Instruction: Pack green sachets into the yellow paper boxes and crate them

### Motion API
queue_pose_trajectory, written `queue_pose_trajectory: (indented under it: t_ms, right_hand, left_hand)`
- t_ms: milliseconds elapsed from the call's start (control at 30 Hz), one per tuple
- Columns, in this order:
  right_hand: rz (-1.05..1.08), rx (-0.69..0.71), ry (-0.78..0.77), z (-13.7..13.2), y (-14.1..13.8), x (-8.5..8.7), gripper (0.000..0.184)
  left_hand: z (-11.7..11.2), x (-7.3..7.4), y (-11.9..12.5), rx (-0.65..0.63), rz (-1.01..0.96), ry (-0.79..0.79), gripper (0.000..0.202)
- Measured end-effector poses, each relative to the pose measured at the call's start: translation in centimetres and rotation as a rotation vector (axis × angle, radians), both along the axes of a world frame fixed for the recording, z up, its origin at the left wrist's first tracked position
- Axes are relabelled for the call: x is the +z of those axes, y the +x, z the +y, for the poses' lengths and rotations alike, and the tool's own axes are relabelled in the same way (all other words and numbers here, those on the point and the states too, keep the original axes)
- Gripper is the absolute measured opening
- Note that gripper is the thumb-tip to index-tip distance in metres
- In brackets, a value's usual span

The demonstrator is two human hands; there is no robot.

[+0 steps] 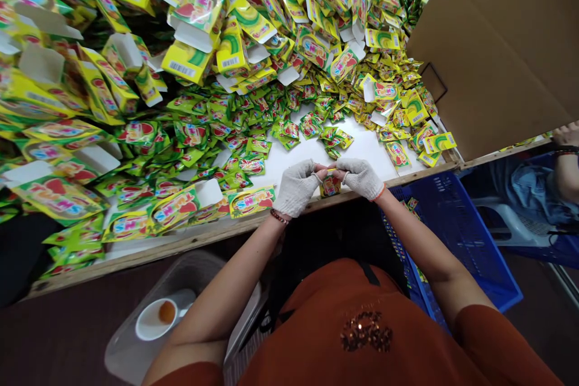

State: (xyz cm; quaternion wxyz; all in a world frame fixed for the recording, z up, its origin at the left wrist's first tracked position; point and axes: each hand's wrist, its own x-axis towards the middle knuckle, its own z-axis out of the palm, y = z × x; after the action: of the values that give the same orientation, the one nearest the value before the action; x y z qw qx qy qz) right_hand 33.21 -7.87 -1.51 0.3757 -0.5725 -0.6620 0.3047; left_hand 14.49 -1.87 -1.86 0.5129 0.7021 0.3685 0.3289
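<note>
In white knitted gloves with bare fingertips, my left hand (296,186) and my right hand (360,178) meet at the table's front edge. Their fingertips pinch the yellow upper edge of a small candy box (330,186) from both sides. Its front, with a red picture, hangs below the fingers; my hands partly cover it. Just beyond lie loose green candy sachets (335,137) on the white tabletop (289,160). To the left of my left hand, a flat yellow-green candy box (251,201) rests along the edge.
Open candy boxes (194,9) are heaped over the left and back. A large brown cardboard box (497,54) stands at the right. Below the table are a blue crate (479,253) and, at left, a white cup (156,319) in a clear bin. Another person's hand (566,134) shows far right.
</note>
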Motion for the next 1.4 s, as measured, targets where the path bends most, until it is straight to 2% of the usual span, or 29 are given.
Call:
queue_pose_trajectory:
  t_ms: [233, 300, 400, 467, 567, 633, 733, 833, 900, 967, 1000, 1067, 1133, 1167, 1233, 1333, 1400]
  right_hand:
    - [0.037, 0.043, -0.051, 0.6, 0.5, 0.4, 0.030]
    - [-0.011, 0.078, -0.003, 0.7, 0.7, 0.4, 0.027]
    - [-0.114, 0.142, 0.120, 0.2, 1.2, 0.0, 0.024]
    - [-0.196, 0.161, 0.199, -0.4, 1.5, -0.7, 0.028]
    - [-0.271, 0.147, 0.258, -1.1, 1.6, -1.9, 0.037]
    - [-0.247, 0.146, 0.260, -1.3, 1.3, -2.7, 0.040]
    - [-0.160, 0.095, 0.234, -1.3, 0.8, -2.8, 0.037]
    - [-0.143, -0.092, 0.247, -2.0, 1.4, -0.5, 0.029]
    - [-0.221, -0.234, 0.301, -3.3, 3.1, 2.5, 0.023]
    - [-0.418, -0.345, 0.343, -5.2, 5.3, 6.2, 0.017]
    - [-0.540, -0.387, 0.340, -6.2, 6.4, 8.0, 0.020]
    - [-0.704, -0.501, 0.381, -8.0, 7.9, 10.7, 0.029]
    - [-0.735, -0.535, 0.386, -8.9, 8.2, 11.8, 0.033]
    - [-0.705, -0.525, 0.380, -9.0, 7.8, 11.6, 0.033]
    - [-0.579, -0.481, 0.351, -8.4, 6.1, 9.9, 0.028]
    - [-0.230, -0.427, 0.241, -6.1, 2.5, 5.3, 0.015]
    - [0.089, -0.391, 0.146, -4.2, 0.2, 2.0, 0.017]
  left_hand:
    - [-0.3, -0.3, -0.1, 0.026, 0.028, 0.060, 0.026]
    - [-0.5, -0.7, -0.2, -0.003, 0.010, 0.116, 0.025]
    - [-0.5, -1.9, -0.5, -0.033, -0.065, 0.294, 0.020]
    - [-0.5, -2.8, -0.8, -0.067, -0.102, 0.402, 0.018]
    - [-0.5, -3.6, -0.8, -0.142, -0.087, 0.476, 0.021]
    - [-0.7, -3.5, -0.7, -0.155, -0.057, 0.486, 0.023]
    - [-0.8, -2.2, -1.0, -0.164, 0.000, 0.461, 0.025]
    - [0.2, -0.4, -3.3, -0.149, 0.210, 0.454, 0.034]
    - [1.5, 0.6, -5.7, -0.110, 0.451, 0.469, 0.036]
    - [2.8, 1.1, -8.2, -0.107, 0.693, 0.468, 0.031]
    - [3.5, 1.1, -9.2, -0.121, 0.784, 0.462, 0.029]
    - [4.4, 1.0, -10.3, -0.161, 0.877, 0.443, 0.027]
    - [4.9, 1.0, -10.3, -0.190, 0.848, 0.417, 0.026]
    - [4.9, 1.1, -9.9, -0.195, 0.801, 0.405, 0.023]
    - [4.6, 1.6, -8.7, -0.165, 0.650, 0.371, 0.018]
    - [3.3, 2.4, -6.2, -0.029, 0.321, 0.230, 0.028]
    - [2.2, 2.1, -4.4, 0.042, 0.088, 0.086, 0.043]
